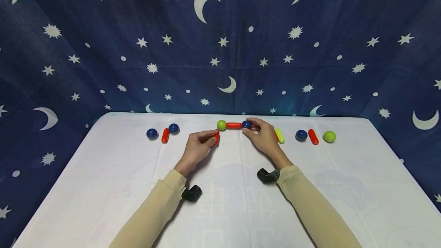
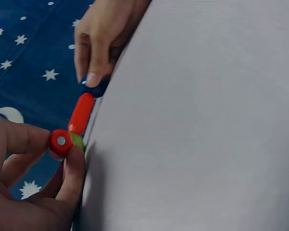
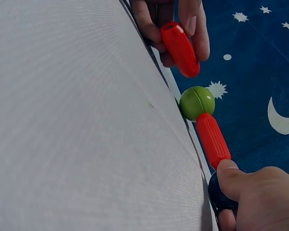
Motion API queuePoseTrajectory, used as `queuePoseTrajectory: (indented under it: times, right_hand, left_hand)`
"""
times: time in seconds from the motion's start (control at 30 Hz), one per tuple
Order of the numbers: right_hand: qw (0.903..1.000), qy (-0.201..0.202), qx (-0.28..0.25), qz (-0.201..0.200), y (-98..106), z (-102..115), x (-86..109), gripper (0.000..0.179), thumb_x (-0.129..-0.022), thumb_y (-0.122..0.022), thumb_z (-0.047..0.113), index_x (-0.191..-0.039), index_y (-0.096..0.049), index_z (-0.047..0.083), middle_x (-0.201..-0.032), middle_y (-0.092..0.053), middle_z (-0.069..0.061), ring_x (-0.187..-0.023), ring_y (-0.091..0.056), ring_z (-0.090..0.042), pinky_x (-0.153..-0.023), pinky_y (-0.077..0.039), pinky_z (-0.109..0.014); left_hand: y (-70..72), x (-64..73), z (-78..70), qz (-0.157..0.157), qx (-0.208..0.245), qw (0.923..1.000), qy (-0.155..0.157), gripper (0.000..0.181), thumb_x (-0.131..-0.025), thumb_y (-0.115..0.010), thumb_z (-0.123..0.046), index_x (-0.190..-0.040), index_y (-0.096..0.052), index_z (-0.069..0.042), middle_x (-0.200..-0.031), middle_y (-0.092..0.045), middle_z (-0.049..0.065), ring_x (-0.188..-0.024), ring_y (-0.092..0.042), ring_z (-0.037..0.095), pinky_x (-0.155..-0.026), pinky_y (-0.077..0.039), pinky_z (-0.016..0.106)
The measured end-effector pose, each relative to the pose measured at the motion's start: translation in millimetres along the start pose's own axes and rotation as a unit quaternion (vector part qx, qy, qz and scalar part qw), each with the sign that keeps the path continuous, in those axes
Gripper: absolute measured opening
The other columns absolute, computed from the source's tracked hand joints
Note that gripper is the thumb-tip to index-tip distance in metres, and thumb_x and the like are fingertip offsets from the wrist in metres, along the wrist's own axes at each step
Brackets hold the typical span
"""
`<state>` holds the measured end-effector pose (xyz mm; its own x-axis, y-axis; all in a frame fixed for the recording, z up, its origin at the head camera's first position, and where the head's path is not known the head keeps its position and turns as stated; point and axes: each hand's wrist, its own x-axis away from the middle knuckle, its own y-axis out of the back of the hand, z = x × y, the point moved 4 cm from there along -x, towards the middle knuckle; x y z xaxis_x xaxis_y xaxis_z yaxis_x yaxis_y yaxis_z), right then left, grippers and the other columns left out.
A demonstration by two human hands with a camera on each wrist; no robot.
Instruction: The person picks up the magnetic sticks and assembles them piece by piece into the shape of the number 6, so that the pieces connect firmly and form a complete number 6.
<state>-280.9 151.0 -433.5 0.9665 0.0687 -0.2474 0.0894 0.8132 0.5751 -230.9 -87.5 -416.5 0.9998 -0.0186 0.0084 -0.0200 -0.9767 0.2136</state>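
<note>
The left hand (image 1: 197, 149) is pinching a red rod (image 3: 181, 50) just beside a green ball (image 1: 221, 125); the right hand (image 1: 266, 137) is pinching a blue ball (image 1: 246, 124) at one end of a second red rod (image 1: 234, 126), whose other end is touching that green one. Along the white table (image 1: 220, 186) I'm counting, these included, four blue balls (image 1: 152, 133), two green balls (image 1: 329, 136), four red rods (image 1: 165, 136) and one yellow rod (image 1: 280, 136), with a mostly hidden red piece (image 1: 276, 136) peeking out beside it.

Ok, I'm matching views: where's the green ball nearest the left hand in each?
Head: green ball near centre.
Left wrist: green ball left of centre, partly behind the held rod.
Right wrist: green ball right of centre.
Shared landmark: the red rod between it and the blue ball.
</note>
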Motion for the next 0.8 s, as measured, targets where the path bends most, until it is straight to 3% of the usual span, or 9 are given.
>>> queuePoseTrajectory:
  times: [0.37, 0.57, 0.8]
  right_hand:
    - [0.9999, 0.010, 0.009, 0.000, -2, 0, -1.3, 0.043, -0.092, -0.077, 0.016, -0.132, -0.066, 0.004, -0.111, -0.069, -0.016, -0.097, -0.064, -0.027, -0.088, -0.053, -0.040]
    - [0.9999, 0.015, 0.007, 0.001, -2, 1, -1.9, 0.043, -0.092, -0.078, 0.016, -0.132, -0.066, 0.004, -0.111, -0.069, -0.016, -0.096, -0.064, -0.026, -0.088, -0.054, -0.040]
    - [0.9999, 0.010, 0.010, 0.003, -1, 2, -0.5, 0.043, -0.092, -0.077, 0.016, -0.132, -0.066, 0.005, -0.110, -0.069, -0.016, -0.095, -0.063, -0.026, -0.087, -0.053, -0.040]
  left_hand:
    - [-13.6, -6.9, -1.8, -0.004, -0.009, 0.9999, -0.009, 0.027, -0.094, -0.068, 0.000, -0.119, -0.075, -0.004, -0.117, -0.072, 0.012, -0.101, -0.066, 0.020, -0.076, -0.052, 0.022]
    - [-15.6, -7.7, -3.0, -0.016, -0.017, 0.9997, -0.002, 0.026, -0.093, -0.069, -0.002, -0.118, -0.076, -0.005, -0.116, -0.073, 0.010, -0.102, -0.067, 0.019, -0.082, -0.053, 0.027]
    - [-16.9, -7.4, -2.7, -0.016, -0.034, 0.9992, -0.013, 0.027, -0.092, -0.070, -0.004, -0.118, -0.076, -0.004, -0.107, -0.075, 0.010, -0.095, -0.068, 0.018, -0.080, -0.053, 0.026]
